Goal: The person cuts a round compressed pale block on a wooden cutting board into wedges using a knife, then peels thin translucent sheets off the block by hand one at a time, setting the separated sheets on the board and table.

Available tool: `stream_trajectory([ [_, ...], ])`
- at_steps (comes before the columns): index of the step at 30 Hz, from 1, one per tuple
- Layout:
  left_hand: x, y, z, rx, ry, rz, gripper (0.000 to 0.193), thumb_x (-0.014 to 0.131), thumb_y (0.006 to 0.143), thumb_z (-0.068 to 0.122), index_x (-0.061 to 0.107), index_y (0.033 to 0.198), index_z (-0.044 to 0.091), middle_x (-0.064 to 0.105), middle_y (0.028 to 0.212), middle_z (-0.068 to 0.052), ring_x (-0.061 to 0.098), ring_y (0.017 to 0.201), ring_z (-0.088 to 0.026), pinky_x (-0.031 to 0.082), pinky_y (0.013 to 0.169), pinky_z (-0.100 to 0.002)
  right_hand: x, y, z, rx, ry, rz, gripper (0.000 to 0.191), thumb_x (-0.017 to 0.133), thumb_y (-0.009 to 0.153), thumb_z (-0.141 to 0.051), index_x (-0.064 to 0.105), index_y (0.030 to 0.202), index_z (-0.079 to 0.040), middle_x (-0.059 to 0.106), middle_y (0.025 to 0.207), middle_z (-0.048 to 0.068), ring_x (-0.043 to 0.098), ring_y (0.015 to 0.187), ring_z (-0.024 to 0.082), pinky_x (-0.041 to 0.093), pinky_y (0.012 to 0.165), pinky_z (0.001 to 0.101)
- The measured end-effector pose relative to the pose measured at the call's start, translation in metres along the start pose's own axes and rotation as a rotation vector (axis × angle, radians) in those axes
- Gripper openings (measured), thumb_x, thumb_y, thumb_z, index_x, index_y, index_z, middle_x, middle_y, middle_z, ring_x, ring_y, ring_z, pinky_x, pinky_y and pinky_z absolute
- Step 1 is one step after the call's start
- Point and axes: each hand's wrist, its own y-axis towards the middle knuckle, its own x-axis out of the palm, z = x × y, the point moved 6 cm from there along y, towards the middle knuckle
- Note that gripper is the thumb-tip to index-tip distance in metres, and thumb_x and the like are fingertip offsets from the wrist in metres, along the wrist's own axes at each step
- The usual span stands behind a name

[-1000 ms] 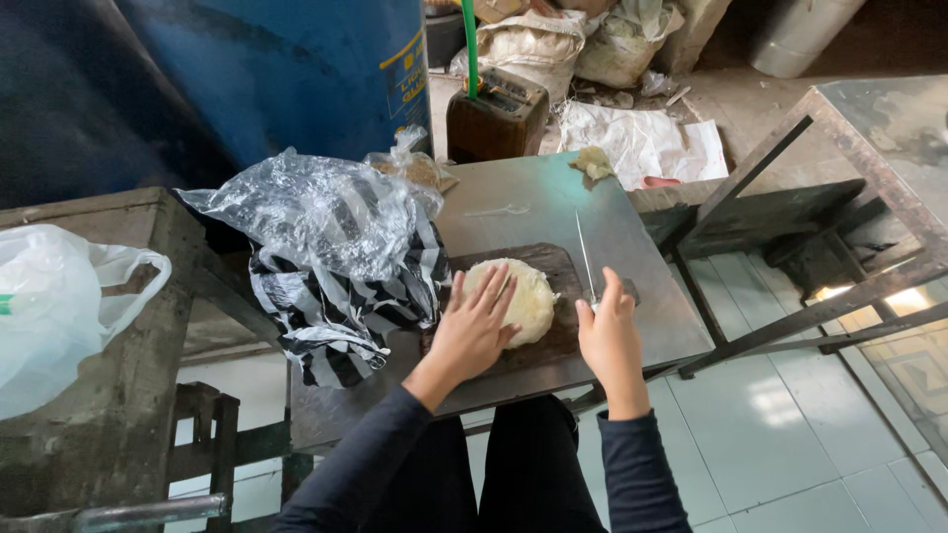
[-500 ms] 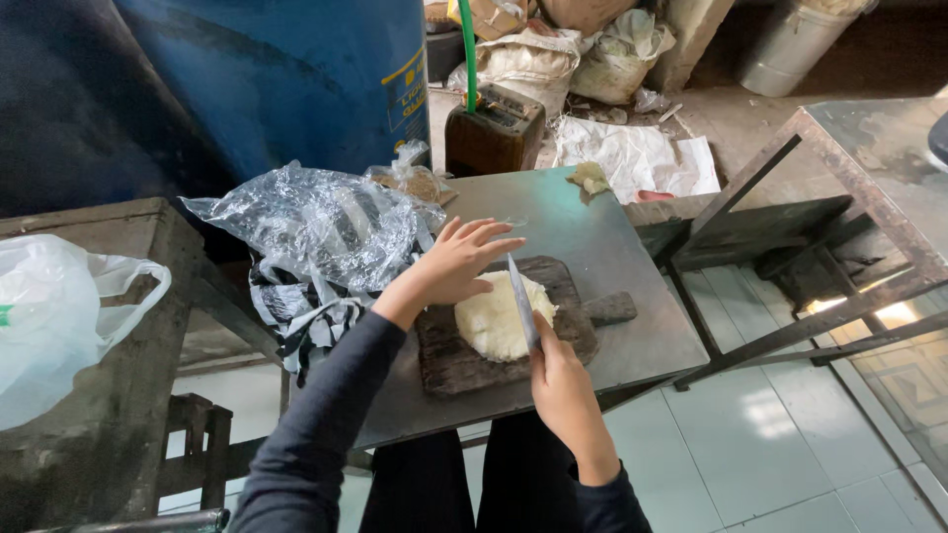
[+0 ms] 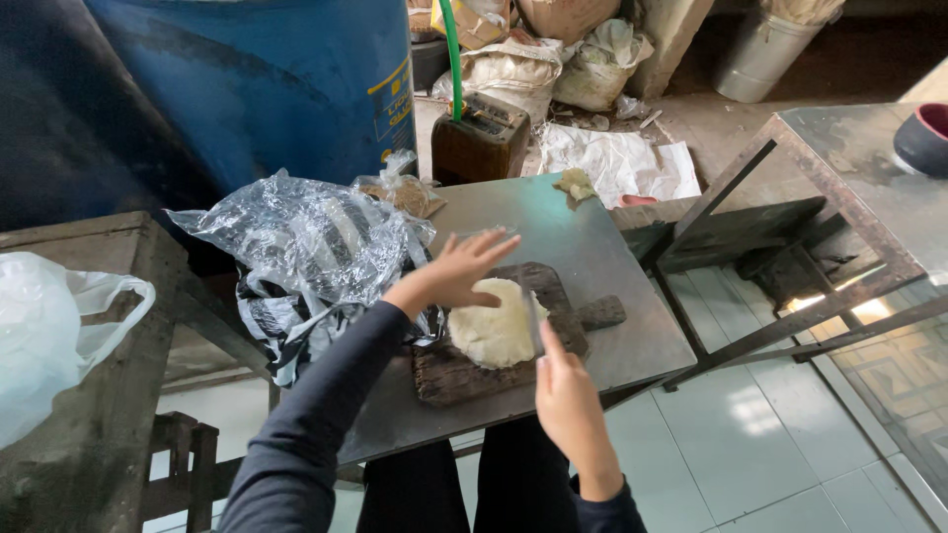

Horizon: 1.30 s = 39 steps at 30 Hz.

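One dough lump (image 3: 497,333) on one board (image 3: 449,372) (left hand (image 3: 460,272) spread open, right hand (image 3: 568,400) gripping knife (image 3: 531,314))

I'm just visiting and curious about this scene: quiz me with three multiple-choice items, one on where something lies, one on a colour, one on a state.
1. Where does the pale dough lump lie?
A. on the wooden cutting board
B. inside the clear plastic bag
C. on the tiled floor

2. What colour is the big barrel behind the table?
A. red
B. blue
C. yellow

3. How is the left hand set?
A. closed in a fist
B. gripping the board's handle
C. open, fingers spread by the dough

Answers:
1 A, the lump sits on the dark board atop the metal table.
2 B, its wall is plainly blue.
3 C, the fingers fan out flat, while the right hand holds a thin knife at the dough.
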Motion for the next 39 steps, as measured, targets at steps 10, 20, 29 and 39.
stream_trajectory([
  [10, 0.01, 0.012, 0.004, 0.196, 0.444, -0.243, 0.123, 0.098, 0.044, 0.046, 0.038, 0.151, 0.049, 0.017, 0.169, 0.0, 0.006, 0.157, -0.033, 0.002, 0.113, -0.084, 0.049, 0.022, -0.02, 0.044, -0.167, -0.119, 0.052, 0.052, 0.098, -0.016, 0.046, 0.15, -0.014, 0.067, 0.101, 0.029, 0.068, 0.088, 0.048, 0.054, 0.078, 0.0546],
  [20, 0.031, 0.009, -0.013, 0.225, 0.514, -0.33, 0.112, 0.097, 0.044, 0.04, 0.048, 0.144, 0.055, 0.021, 0.168, 0.002, 0.006, 0.158, -0.032, -0.002, 0.114, -0.082, 0.072, 0.017, -0.035, 0.063, -0.358, -0.182, 0.072, 0.059, 0.088, -0.012, 0.035, 0.156, -0.02, 0.065, 0.096, 0.028, 0.069, 0.074, 0.049, 0.056, 0.068, 0.0552],
  [29, 0.04, 0.023, -0.026, 0.204, 0.514, -0.393, 0.111, 0.097, 0.047, 0.039, 0.046, 0.144, 0.055, 0.02, 0.169, 0.002, 0.003, 0.158, -0.032, -0.003, 0.114, -0.082, 0.085, 0.028, -0.019, 0.098, -0.438, -0.228, 0.072, 0.059, 0.089, -0.015, 0.034, 0.156, -0.018, 0.065, 0.099, 0.025, 0.071, 0.075, 0.046, 0.058, 0.068, 0.0542],
  [39, 0.054, 0.036, -0.032, 0.193, 0.693, -0.467, 0.11, 0.095, 0.056, 0.047, 0.038, 0.149, 0.055, 0.008, 0.172, 0.003, 0.001, 0.158, -0.033, 0.002, 0.116, -0.079, 0.105, 0.055, -0.007, 0.012, -0.462, -0.129, 0.063, 0.06, 0.09, -0.02, 0.039, 0.15, -0.014, 0.066, 0.1, 0.023, 0.071, 0.074, 0.045, 0.058, 0.064, 0.0535],
])
